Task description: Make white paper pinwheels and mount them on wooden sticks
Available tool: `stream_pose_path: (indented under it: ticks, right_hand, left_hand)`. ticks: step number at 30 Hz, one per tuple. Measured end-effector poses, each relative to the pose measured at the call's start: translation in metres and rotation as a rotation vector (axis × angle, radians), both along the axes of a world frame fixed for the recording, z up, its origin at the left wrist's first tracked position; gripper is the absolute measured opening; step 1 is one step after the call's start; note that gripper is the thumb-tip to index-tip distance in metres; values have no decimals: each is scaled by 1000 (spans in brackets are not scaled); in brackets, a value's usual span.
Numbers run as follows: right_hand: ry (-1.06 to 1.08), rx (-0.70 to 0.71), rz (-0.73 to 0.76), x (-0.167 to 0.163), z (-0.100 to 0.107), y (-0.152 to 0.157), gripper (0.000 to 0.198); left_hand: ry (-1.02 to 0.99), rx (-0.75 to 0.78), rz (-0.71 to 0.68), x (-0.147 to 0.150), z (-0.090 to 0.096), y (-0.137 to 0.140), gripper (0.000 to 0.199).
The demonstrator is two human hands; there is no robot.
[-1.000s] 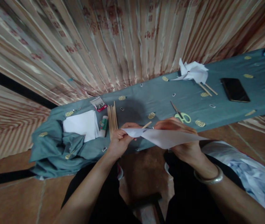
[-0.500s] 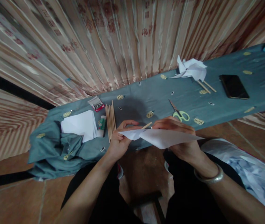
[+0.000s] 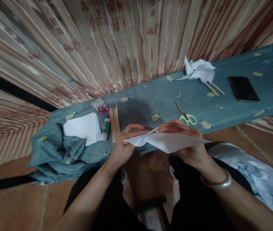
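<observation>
Over the table's front edge, a white paper pinwheel (image 3: 172, 141) is held between my two hands, seen nearly edge-on. My left hand (image 3: 127, 141) is closed on its left side. My right hand (image 3: 189, 138) grips it from behind on the right, part of the fingers covered by the paper. The tip of a wooden stick (image 3: 153, 130) sticks out behind the paper, beside a small shiny metal bit near my right fingertips. Where the stick runs lower down is hidden. Scissors (image 3: 186, 118) with light green handles lie just beyond my right hand.
Left on the blue-green tablecloth (image 3: 136, 102) are wooden sticks (image 3: 114, 123), a glue stick (image 3: 105, 129), a box of pins (image 3: 100, 106) and white paper sheets (image 3: 81, 127). Paper pinwheels (image 3: 200, 70) and a phone (image 3: 243, 89) lie at the right. A plastic bag (image 3: 259, 176) stands right.
The view has shifted slightly, so the table's things sit a little further right. Both hands keep their hold on the pinwheel, with barely any movement.
</observation>
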State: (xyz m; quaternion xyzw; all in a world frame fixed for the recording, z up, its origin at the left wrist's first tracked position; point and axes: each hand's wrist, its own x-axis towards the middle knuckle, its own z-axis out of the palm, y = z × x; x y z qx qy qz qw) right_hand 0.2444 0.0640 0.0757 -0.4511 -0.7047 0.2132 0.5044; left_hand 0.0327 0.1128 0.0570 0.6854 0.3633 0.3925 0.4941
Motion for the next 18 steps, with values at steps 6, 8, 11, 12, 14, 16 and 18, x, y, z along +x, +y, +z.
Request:
stream_pose_path:
  ticks: [6,8,11,12,14,16,18]
  right_hand:
    - [-3,-11,-13,0,-2,0,15]
    - [2,-17,-19,-1,-2,0,13]
    - [10,-21,-17,-1,-1,0,12]
    - [10,-22,-20,-2,-1,0,12]
    - [9,-15,-22,-2,1,1,11]
    - [13,-11,-20,-3,3,1,10]
    - [32,-27,-13,-3,4,1,9]
  left_hand:
    - [33,-54,21,1,4,-2,17]
    - [19,-65,24,2,3,-2,18]
    - [3,-70,23,2,2,-3,19]
    - [2,-68,22,2,2,-3,20]
    - [3,-63,23,2,2,-3,20]
    - [3,-59,23,2,3,-2,20]
    - [-12,-57,21,2,3,-2,20]
